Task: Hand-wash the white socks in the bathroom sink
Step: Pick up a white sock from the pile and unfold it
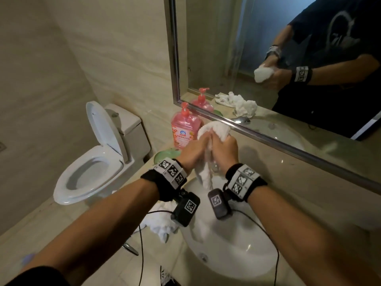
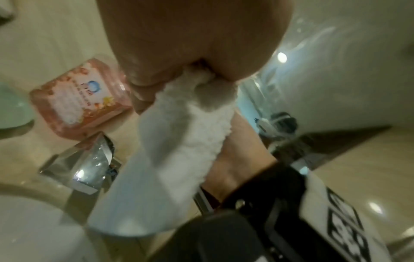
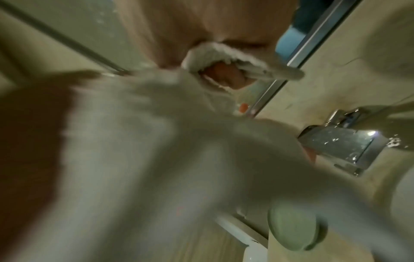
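Observation:
A wet white sock [image 1: 213, 130] is bunched between both my hands above the far rim of the white sink [image 1: 237, 250]. My left hand [image 1: 194, 149] and right hand [image 1: 225, 150] grip it side by side, fingers curled round the fabric. Its tail [image 1: 206, 178] hangs down towards the basin. In the left wrist view my left hand [image 2: 179, 44] squeezes the sock [image 2: 179, 141]. The right wrist view, blurred, has my right hand [image 3: 201, 26] closed on the sock [image 3: 156, 141]. More white socks [image 1: 160, 222] lie heaped on the counter left of the sink.
A pink pump bottle [image 1: 184, 129] and a green soap dish [image 1: 165, 155] stand behind my left hand. The chrome faucet [image 2: 89, 163] is just beyond the sock. A mirror [image 1: 268, 58] runs along the wall. An open toilet [image 1: 92, 168] is at the left.

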Demonstrator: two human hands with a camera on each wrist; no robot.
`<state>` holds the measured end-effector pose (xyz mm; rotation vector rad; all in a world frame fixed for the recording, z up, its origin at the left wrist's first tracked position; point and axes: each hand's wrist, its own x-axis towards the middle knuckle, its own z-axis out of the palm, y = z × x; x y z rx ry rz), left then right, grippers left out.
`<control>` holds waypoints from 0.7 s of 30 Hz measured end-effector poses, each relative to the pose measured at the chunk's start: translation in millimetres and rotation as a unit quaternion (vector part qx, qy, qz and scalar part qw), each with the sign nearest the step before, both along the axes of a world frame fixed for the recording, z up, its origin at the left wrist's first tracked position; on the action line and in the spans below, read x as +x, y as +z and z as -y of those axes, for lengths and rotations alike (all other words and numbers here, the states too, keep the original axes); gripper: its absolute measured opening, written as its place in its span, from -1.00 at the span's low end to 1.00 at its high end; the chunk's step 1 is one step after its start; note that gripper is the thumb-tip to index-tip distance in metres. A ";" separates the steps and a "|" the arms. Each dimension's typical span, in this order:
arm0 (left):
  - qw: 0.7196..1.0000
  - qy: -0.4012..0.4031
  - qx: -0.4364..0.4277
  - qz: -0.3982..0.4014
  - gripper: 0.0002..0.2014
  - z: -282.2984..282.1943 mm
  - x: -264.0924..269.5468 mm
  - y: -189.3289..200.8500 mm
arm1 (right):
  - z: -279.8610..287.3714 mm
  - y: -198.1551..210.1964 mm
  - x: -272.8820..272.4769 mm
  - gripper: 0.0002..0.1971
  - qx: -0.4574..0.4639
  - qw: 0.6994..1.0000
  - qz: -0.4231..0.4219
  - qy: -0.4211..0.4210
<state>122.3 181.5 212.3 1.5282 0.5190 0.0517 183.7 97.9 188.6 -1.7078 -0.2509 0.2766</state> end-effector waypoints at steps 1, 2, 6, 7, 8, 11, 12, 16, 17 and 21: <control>1.000 0.001 0.007 -0.002 -0.40 -0.7 1.5 2.5 | 0.3 1.0 3.2 -0.71 -0.004 1.000 -0.010 -0.004; 1.000 0.008 0.012 -0.003 -0.40 -3.7 3.5 3.6 | 0.3 -2.1 3.5 -0.70 -0.006 1.000 -0.007 0.006; 1.000 0.007 0.013 -0.018 -0.51 -6.1 8.3 -4.9 | 1.9 -13.9 3.3 -0.68 -0.022 1.000 0.015 0.005; 1.000 0.001 0.017 -0.023 -0.53 -4.5 9.4 -7.4 | 3.0 -15.7 6.3 -0.66 -0.029 0.999 0.013 -0.011; 0.999 0.001 0.021 -0.026 -0.51 -3.8 9.3 -9.3 | 4.3 -20.0 8.0 -0.65 -0.039 0.999 0.012 -0.012; 1.000 -0.007 0.013 -0.023 -0.46 -10.2 9.5 -16.5 | 11.6 -35.1 7.7 -0.67 -0.054 0.997 0.015 0.045; 0.999 -0.035 0.021 -0.030 -0.45 -12.1 7.1 -21.8 | 18.6 -41.9 10.3 -0.67 -0.075 0.995 0.017 0.063; 0.897 -0.228 0.347 -0.151 -0.44 -26.2 -7.4 -53.5 | 56.0 -60.6 36.5 -0.72 -0.221 0.953 0.070 0.195; 0.861 -0.246 0.414 -0.165 -0.50 -32.4 -9.0 -64.4 | 65.5 -67.2 40.9 -0.68 -0.247 0.938 0.076 0.230; 0.870 -0.250 0.396 -0.153 -0.54 -55.7 -15.6 -105.2 | 91.2 -93.6 42.6 -0.52 -0.327 0.884 0.035 0.331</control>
